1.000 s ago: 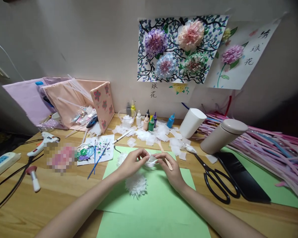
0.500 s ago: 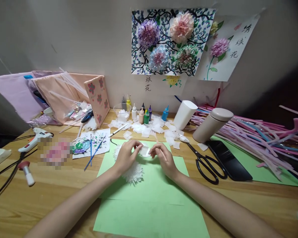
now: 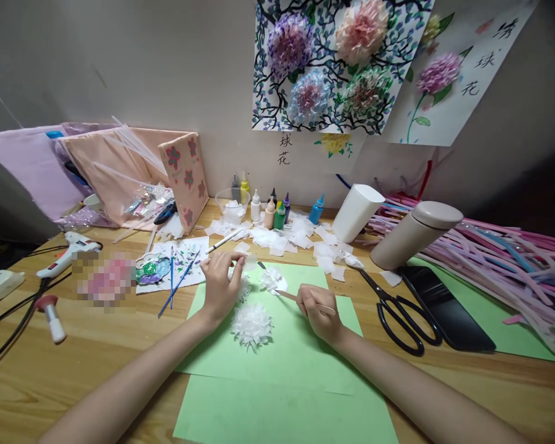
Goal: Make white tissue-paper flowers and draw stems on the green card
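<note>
My left hand [image 3: 222, 280] pinches a small white tissue paper square [image 3: 249, 263] at its fingertips, over the top of the green paper [image 3: 296, 345]. In my right hand [image 3: 321, 311] is a thin wooden stick [image 3: 287, 296], held in closed fingers. Its tip points left and meets the lower edge of a small white tissue flower [image 3: 271, 279] with a round white base. A fuller, fringed white tissue flower [image 3: 252, 326] lies nearer to me on the green paper. Another white tissue flower [image 3: 244, 288] is partly hidden behind my left hand.
Black-handled scissors [image 3: 400, 314] and a phone [image 3: 448, 308] lie at the right, by a tumbler [image 3: 416, 234]. Paint bottles [image 3: 271, 213] stand at the back among loose tissue squares [image 3: 277, 240]. Leftward are brushes [image 3: 180, 283] and a glue gun [image 3: 67, 256] with cables.
My hands have moved apart: the left went left with the tissue square, while the right lowered its stick to the small flower. The fringed flower is now uncovered. The view has shifted slightly.
</note>
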Demonstrator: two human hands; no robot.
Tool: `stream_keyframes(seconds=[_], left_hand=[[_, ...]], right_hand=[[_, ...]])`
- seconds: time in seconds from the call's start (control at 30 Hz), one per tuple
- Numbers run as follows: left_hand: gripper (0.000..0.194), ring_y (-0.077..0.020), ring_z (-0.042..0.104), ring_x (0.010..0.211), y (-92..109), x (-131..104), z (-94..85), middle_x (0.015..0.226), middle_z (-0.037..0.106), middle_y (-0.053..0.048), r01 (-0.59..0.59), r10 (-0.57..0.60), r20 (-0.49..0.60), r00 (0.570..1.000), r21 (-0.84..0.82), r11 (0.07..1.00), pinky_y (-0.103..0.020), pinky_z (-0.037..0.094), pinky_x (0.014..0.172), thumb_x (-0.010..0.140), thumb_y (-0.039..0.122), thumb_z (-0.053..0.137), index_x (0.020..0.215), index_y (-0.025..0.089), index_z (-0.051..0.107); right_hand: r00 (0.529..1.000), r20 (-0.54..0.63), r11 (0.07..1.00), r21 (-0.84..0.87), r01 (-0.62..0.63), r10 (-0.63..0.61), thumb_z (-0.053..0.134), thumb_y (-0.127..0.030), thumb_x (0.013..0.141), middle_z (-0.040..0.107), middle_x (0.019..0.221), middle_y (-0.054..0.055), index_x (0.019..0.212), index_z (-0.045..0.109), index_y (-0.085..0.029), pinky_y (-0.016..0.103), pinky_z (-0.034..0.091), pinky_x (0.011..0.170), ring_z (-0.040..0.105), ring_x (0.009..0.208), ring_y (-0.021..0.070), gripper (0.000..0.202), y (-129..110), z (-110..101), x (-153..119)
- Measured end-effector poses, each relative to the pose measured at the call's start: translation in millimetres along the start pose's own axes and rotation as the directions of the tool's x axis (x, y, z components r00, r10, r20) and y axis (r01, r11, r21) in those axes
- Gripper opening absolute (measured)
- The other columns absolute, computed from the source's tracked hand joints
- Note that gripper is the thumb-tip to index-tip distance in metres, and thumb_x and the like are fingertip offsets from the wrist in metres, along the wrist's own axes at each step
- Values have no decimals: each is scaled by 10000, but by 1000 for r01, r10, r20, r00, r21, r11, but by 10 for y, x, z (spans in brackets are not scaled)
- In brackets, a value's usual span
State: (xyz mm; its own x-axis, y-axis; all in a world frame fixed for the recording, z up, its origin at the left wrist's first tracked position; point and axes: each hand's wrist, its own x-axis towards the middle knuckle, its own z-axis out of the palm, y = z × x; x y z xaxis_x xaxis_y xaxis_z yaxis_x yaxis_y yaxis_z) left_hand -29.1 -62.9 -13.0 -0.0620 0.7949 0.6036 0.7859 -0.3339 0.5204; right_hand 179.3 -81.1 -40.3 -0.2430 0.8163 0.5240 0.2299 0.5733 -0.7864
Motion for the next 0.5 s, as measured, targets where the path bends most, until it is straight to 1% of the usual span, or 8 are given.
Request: stream_keyframes(seconds=[0.1, 0.2, 0.33, 0.5], left_hand=[[85, -157, 540, 800, 19, -47, 3, 826, 645, 4, -86, 86, -19, 996, -7, 996, -336, 253, 770, 858, 234, 494, 864, 218, 577], [69, -157, 537, 788, 21, -83, 12, 804, 644, 5, -133, 132, -30, 991, -17, 991, -336, 252, 761, 850, 216, 508, 862, 217, 576], [78, -160, 536, 784, 12, -103, 29, 788, 643, -1, -146, 146, -8, 989, -32, 989, -335, 259, 754, 853, 215, 501, 864, 214, 578], [90, -158, 537, 775, 35, -120, 31, 794, 651, 0, -153, 154, 19, 988, -41, 987, -337, 262, 765, 853, 214, 497, 857, 216, 587]], right_hand=[[1000, 27, 1000, -21, -3, 4, 299, -292, 922, 374, 453, -18, 488, 348, -200, 264, 283, 467, 354, 431, 111, 446, -21, 12, 25], [998, 58, 999, -34, 3, -1, 287, -299, 926, 376, 461, -18, 492, 352, -199, 263, 284, 470, 356, 433, 112, 451, -43, 12, 49], [994, 108, 999, -35, -22, 25, 281, -316, 933, 397, 475, -16, 508, 379, -193, 261, 305, 493, 373, 450, 111, 453, -62, 10, 72], [985, 144, 995, -17, -98, 99, 295, -342, 934, 434, 505, -10, 535, 434, -185, 257, 339, 534, 411, 489, 115, 451, -55, 10, 76]])
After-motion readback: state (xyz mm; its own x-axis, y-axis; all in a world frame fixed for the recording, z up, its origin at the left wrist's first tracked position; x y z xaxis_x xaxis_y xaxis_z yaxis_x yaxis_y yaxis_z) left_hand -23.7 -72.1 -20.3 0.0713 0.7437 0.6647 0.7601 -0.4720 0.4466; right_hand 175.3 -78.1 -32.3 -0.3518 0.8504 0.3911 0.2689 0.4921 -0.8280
